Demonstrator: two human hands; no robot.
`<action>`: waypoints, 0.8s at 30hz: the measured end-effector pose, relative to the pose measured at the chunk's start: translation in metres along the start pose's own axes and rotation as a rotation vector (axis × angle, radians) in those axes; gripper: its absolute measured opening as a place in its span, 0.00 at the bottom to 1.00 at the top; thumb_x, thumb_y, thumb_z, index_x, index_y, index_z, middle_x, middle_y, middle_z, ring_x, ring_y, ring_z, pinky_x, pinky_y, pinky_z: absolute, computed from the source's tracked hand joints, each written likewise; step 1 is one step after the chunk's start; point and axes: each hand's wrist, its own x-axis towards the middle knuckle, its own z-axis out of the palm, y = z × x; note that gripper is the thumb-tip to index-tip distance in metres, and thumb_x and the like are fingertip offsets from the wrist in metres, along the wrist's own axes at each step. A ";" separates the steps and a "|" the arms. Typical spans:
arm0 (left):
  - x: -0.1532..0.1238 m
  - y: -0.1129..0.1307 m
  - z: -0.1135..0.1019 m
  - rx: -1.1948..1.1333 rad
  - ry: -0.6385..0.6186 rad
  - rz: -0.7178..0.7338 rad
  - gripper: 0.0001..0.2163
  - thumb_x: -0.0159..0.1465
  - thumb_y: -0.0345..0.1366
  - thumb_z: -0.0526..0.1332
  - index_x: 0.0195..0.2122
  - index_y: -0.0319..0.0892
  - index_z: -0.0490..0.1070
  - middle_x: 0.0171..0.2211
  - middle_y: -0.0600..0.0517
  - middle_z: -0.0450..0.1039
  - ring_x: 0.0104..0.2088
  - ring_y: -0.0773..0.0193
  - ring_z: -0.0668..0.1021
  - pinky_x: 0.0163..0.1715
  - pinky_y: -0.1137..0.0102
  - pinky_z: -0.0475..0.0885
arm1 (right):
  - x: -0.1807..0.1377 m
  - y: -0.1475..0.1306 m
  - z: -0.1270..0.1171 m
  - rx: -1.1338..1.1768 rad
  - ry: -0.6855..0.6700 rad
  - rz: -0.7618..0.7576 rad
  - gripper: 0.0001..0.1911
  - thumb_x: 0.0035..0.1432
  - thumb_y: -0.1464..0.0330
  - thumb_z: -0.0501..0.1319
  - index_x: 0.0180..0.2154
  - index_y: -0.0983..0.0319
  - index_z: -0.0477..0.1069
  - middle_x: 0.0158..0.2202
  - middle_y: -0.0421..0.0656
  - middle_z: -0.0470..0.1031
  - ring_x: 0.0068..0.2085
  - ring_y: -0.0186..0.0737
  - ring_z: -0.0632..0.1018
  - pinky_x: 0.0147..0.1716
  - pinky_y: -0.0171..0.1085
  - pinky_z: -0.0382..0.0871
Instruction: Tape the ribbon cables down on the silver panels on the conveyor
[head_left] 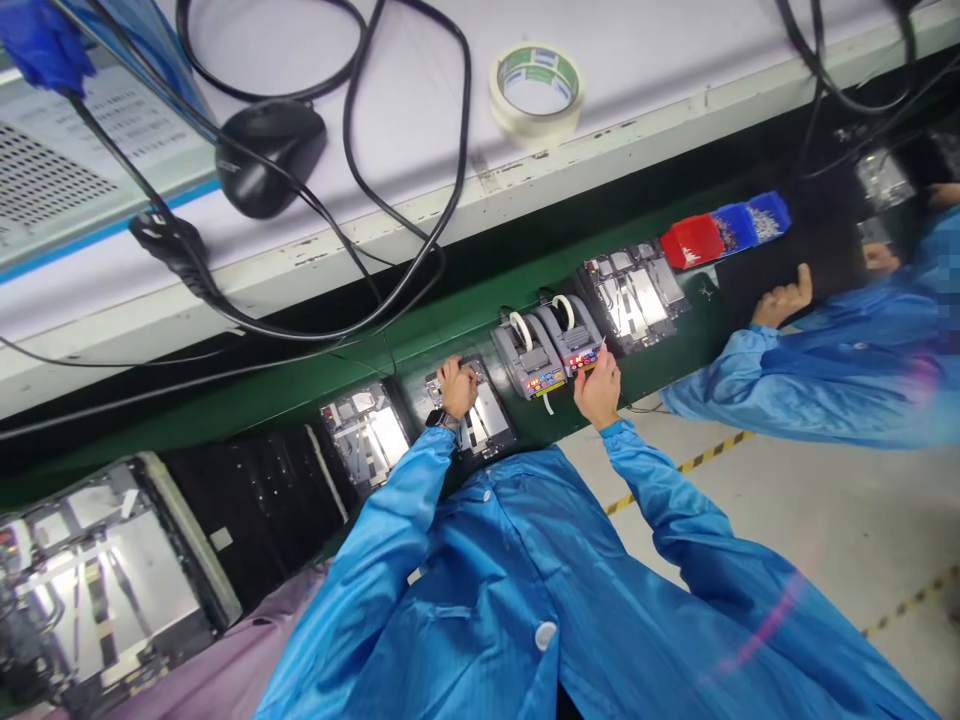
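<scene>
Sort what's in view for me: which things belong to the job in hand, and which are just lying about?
Seemingly part of the job:
opened device under the left hand
two grey tape dispensers near the right hand

Seemingly just lying about:
black mouse on the white bench
tape roll
black cable

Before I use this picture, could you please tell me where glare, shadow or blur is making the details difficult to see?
Head view: white glare on the device under the left hand; head view: a faint pinkish streak, perhaps lens flare, over the right sleeve; head view: dark shadow below the white shelf; head view: small labels on the perforated box too soft to read.
</scene>
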 end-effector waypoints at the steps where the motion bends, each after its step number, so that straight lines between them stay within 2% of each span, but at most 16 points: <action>1: 0.000 -0.001 -0.001 -0.002 -0.010 -0.007 0.05 0.64 0.30 0.60 0.36 0.46 0.75 0.64 0.43 0.65 0.68 0.46 0.62 0.67 0.48 0.58 | 0.001 0.001 -0.002 -0.007 -0.015 -0.012 0.40 0.67 0.64 0.50 0.74 0.75 0.41 0.68 0.69 0.56 0.67 0.66 0.64 0.62 0.63 0.63; 5: 0.002 0.000 -0.002 -0.002 -0.038 -0.026 0.06 0.63 0.29 0.60 0.37 0.45 0.75 0.64 0.43 0.65 0.68 0.46 0.63 0.66 0.47 0.58 | -0.002 0.009 -0.004 0.013 -0.027 -0.050 0.41 0.67 0.64 0.51 0.74 0.74 0.40 0.68 0.68 0.56 0.68 0.65 0.63 0.63 0.62 0.64; 11: 0.005 0.001 -0.001 0.012 -0.055 -0.048 0.06 0.62 0.30 0.61 0.36 0.46 0.77 0.64 0.44 0.66 0.66 0.45 0.66 0.65 0.47 0.59 | -0.013 0.030 0.001 0.171 0.085 -0.067 0.39 0.70 0.63 0.48 0.74 0.72 0.35 0.68 0.66 0.58 0.69 0.59 0.64 0.66 0.63 0.61; 18: 0.006 0.006 -0.009 0.005 -0.082 -0.066 0.07 0.62 0.29 0.61 0.35 0.47 0.77 0.64 0.45 0.67 0.65 0.46 0.66 0.64 0.48 0.60 | -0.013 0.029 0.007 0.196 0.097 -0.099 0.39 0.70 0.61 0.49 0.73 0.74 0.39 0.69 0.67 0.58 0.72 0.59 0.60 0.68 0.66 0.56; 24: 0.009 0.005 -0.014 -0.020 -0.133 -0.058 0.06 0.63 0.31 0.61 0.36 0.45 0.78 0.65 0.45 0.66 0.65 0.46 0.66 0.66 0.46 0.56 | -0.004 0.018 0.001 0.147 0.016 -0.064 0.37 0.70 0.58 0.51 0.71 0.73 0.47 0.70 0.68 0.54 0.72 0.65 0.58 0.66 0.68 0.59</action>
